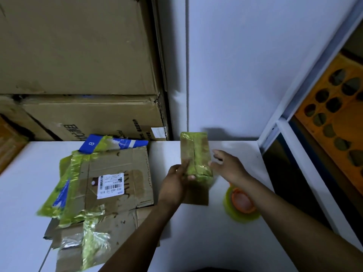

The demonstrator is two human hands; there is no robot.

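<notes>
The left hand [176, 181] grips the box [196, 152] by its near left edge, thumb laid on top. The right hand [228, 165] is loose, its fingers spread, with the thumb tip at the box's right side. The box is small, brown card glossy with yellow-green tape, raised over the white table [196, 242]. A tape roll [242, 206] lies beneath the right wrist. To the left is a flattened carton [121, 165]; its label [111, 185] reads "502-602-12 815".

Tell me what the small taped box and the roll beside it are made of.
Small box: matte brown cardboard, seen at its bare lower end, wrapped in glossy yellow-green translucent tape that glints. Tape roll: the same shiny film, on an orange core, probably plastic.
</notes>
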